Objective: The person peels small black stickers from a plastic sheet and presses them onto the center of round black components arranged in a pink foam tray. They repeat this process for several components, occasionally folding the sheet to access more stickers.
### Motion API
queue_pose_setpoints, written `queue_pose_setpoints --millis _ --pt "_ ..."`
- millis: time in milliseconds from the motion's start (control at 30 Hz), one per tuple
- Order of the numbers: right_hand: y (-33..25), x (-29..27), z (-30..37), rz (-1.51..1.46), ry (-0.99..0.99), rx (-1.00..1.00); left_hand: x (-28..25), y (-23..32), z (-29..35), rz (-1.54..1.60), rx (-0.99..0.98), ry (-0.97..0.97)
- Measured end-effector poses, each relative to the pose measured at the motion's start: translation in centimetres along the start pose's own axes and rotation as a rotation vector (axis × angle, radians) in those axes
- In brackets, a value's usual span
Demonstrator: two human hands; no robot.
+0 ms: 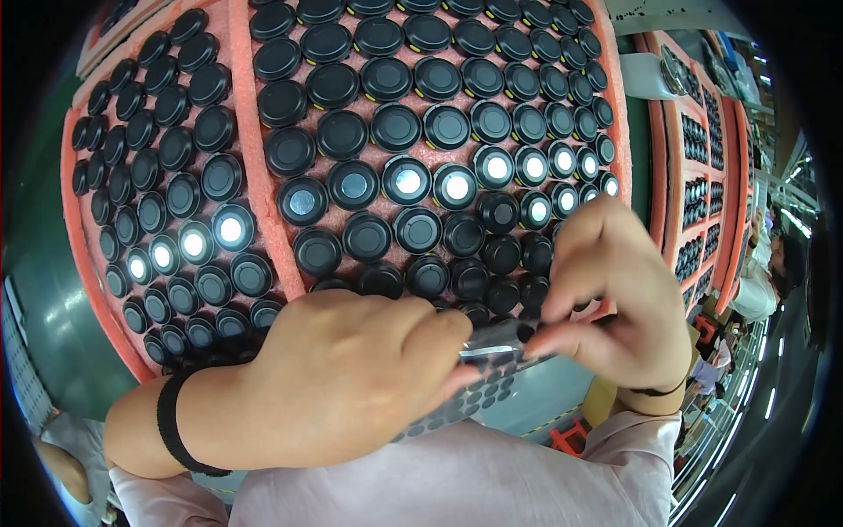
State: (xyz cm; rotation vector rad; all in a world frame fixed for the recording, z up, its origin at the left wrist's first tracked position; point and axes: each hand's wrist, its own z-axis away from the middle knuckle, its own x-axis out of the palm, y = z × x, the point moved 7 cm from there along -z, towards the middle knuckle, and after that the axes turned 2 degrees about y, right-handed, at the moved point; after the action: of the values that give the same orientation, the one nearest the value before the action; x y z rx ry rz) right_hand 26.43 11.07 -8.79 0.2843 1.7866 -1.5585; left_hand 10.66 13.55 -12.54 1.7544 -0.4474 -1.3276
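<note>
My left hand (351,373) is closed on a clear, glossy sheet (492,351) that carries rows of dark round stickers (474,397). Part of the sheet hangs below the hand, in front of my torso. Close by on the right, my right hand (628,299) has its thumb and forefinger curled together at the sheet's edge. A small black round sticker (525,334) shows at those fingertips. Beyond both hands lies a pink foam tray (255,123) filled with rows of black round caps (446,127). Several caps have bright, shiny centres (457,185). My hands hide the nearest caps.
A raised foam divider (270,211) splits the tray. More pink trays with black parts (694,140) stand at the right, near a white container (648,76). A red stool (571,436) is below on the green floor (48,206). Other people sit farther off.
</note>
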Motion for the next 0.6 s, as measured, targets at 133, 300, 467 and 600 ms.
queue_pose_setpoints --millis 133,300,467,600 --pt "2.7 -0.7 -0.4 -0.016 0.076 0.169 0.6 1.5 -0.7 0.029 0.156 -0.112" --pt "5.0 0.0 -0.8 0.052 0.067 0.278 1.9 1.5 -1.5 -0.133 0.2 -0.082" --pt "5.4 0.5 -1.0 0.076 0.044 0.274 2.4 0.6 -2.2 -0.256 0.226 0.002" --pt "5.5 0.6 -1.0 0.079 0.053 0.262 2.6 0.3 -2.3 -0.266 0.223 -0.034"
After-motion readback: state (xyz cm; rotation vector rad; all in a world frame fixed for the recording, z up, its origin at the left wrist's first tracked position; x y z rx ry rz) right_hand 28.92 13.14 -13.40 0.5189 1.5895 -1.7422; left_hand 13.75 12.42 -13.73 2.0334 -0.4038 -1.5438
